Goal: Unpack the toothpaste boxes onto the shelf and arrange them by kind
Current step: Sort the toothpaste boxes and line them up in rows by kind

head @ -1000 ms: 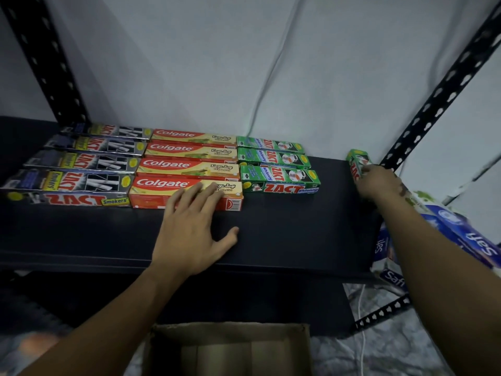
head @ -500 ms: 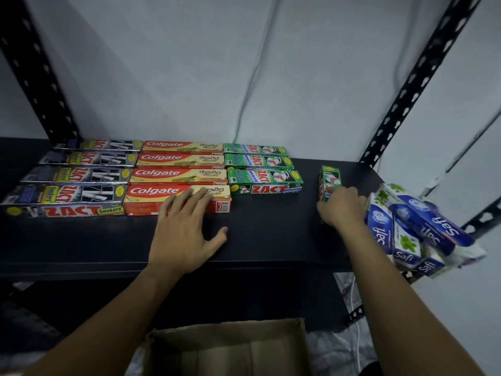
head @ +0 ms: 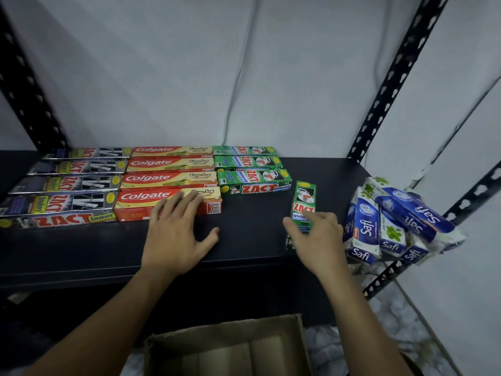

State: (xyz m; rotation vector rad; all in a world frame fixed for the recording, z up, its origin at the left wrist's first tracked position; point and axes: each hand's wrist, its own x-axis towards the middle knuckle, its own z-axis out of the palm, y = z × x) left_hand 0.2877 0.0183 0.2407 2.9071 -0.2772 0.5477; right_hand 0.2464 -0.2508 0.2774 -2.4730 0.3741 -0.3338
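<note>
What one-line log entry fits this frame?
left hand: resting on front Colgate box | right hand: gripping green Zact box

The right hand (head: 317, 234) grips the green Zact box (head: 304, 202) and hides its near half. The fingers (head: 177, 203) of the left hand (head: 176, 237) cover part of the front Colgate box (head: 146, 206). The bottom edge cuts off the cardboard box (head: 227, 346), and the left edge cuts the Zact Smokers box (head: 54, 210).

Only one view here: a wide-angle head cam looking forward and down, pretty close to the black shelf (head: 257, 226). The white wall (head: 189, 77) fills the top half, and the cardboard box (head: 225, 332) sits at the bottom edge, right below the camera.
</note>
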